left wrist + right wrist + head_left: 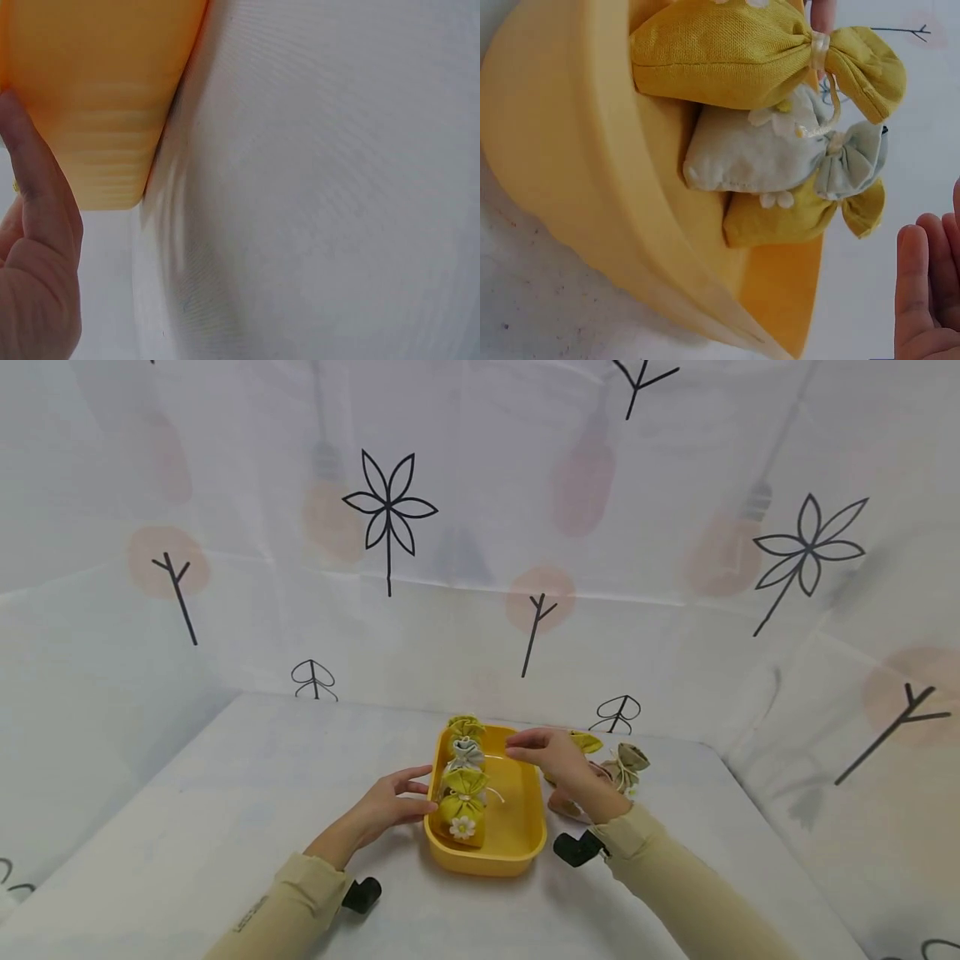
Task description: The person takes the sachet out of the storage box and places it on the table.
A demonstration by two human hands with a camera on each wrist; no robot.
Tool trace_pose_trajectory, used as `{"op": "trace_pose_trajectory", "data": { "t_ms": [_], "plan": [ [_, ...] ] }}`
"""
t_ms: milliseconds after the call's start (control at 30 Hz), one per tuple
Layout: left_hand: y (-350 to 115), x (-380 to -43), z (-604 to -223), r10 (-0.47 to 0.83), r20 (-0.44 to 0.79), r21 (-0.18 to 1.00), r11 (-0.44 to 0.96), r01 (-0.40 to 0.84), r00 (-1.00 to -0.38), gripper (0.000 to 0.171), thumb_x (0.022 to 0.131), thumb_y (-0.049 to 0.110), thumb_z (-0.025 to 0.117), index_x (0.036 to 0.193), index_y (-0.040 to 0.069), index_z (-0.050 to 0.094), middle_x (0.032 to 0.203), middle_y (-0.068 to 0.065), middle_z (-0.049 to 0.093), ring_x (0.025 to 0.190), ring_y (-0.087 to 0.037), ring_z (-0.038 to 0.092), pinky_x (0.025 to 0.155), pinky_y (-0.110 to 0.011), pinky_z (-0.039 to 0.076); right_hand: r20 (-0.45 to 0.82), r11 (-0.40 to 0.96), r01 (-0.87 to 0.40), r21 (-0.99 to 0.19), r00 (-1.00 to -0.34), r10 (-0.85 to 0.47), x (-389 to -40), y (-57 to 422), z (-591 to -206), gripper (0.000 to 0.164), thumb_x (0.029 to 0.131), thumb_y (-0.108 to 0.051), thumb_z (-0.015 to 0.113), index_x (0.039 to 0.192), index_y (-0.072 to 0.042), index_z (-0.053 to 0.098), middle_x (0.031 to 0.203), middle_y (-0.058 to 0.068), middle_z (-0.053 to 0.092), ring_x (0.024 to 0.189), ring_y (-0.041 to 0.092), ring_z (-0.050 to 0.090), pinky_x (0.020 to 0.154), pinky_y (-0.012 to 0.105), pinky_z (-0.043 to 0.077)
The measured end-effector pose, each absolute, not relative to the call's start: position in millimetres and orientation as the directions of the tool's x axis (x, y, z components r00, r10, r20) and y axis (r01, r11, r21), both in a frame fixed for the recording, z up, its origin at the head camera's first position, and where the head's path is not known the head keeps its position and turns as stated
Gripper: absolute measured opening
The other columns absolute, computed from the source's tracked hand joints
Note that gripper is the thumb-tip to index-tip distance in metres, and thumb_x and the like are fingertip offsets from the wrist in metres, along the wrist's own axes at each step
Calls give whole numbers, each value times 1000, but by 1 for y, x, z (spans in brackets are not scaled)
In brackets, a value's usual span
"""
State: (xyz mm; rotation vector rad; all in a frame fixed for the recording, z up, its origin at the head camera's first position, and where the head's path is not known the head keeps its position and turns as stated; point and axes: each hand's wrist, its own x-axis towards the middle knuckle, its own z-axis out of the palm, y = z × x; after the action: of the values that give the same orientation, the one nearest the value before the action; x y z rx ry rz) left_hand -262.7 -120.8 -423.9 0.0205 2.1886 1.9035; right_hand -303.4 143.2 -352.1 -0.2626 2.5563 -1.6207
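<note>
From the left, we see the left hand (384, 810) at the side of the yellow tray (483, 865), its fingers loosely extended and touching the wall rather than curled round it, most likely to steady it on the white table (195, 835). Along the tray's left side, 3 pouches stand in 1 row, necks up: a yellow pouch with a white flower (462, 808) in front, a pale grey pouch (467, 754) in the middle and a second yellow pouch (467, 727) at the back. We take it that lining them up this way leaves the right part free. Over that part is the right hand (558, 758), fingers straight and close together in the right wrist view; we can make out nothing in its hold. Outside the tray, just past this hand, are a yellow-topped pouch (585, 742), a brownish pouch (564, 805) and a tan pouch (624, 768), probably grouped there for easy reach, the first 2 partly hidden.
</note>
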Motion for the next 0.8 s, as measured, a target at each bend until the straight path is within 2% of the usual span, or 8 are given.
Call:
{"op": "trace_pose_trajectory", "data": {
  "t_ms": [300,467,567,800],
  "plan": [
    [-120,-263,-423,165,-176,977,152,-151,-970,73,75,15,78,139,13,44,117,-13,53,93,-21,60,79,-33,54,-93,390,-34,-920,-949,-302,-300,133,-351,33,82,-27,72,108,-7,67,102,1,66,104,21,55,104,54,28],
    [-121,-263,-423,162,-177,976,155,-152,-971,73,75,16,79,139,13,44,116,-13,53,93,-21,59,79,-33,54,-90,437,-98,-894,-917,-389,-301,127,-352,33,82,-29,72,108,-9,69,101,-1,66,101,18,56,101,53,33],
    [-120,-263,-423,159,-177,975,159,-152,-971,73,75,17,79,139,14,44,116,-13,54,93,-21,59,79,-33,54,-84,438,-139,-888,-889,-450,-302,124,-355,33,83,-26,71,109,-6,68,102,1,67,99,17,57,99,50,37],
    [-120,-263,-422,161,-181,972,180,-152,-970,74,74,20,79,139,15,44,117,-13,54,92,-21,60,79,-33,54,-107,466,-156,-871,-864,-491,-302,118,-360,31,81,-22,74,107,-6,70,111,4,64,104,19,55,96,44,42]
  ]
}}
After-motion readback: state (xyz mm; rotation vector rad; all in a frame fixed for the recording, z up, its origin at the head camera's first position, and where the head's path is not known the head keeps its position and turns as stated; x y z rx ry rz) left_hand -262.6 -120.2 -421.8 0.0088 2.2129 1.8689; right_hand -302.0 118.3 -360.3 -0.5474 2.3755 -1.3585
